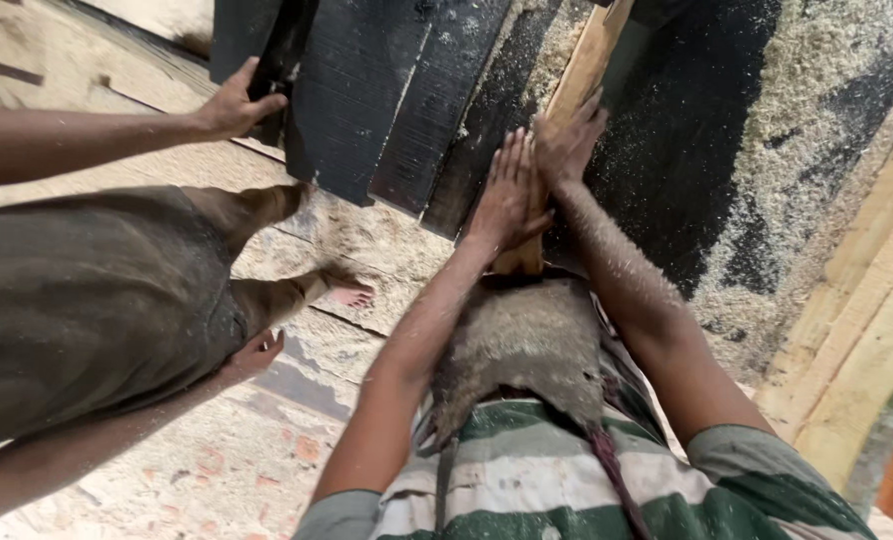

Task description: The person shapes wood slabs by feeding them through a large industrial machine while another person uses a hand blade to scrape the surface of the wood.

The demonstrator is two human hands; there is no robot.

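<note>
The pale wooden plank [579,75] runs away from me over the dark sawdusty bench [682,130]. My left hand [507,195] presses flat, fingers straight; my right hand [567,145] lies spread on it. Far left, a co-worker's hand [232,105] grips black boards [367,90].

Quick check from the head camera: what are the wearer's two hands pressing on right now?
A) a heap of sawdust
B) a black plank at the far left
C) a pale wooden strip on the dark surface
C: the left hand and right hand lie flat along the pale wooden strip; the black plank is under another person's hand.
</note>
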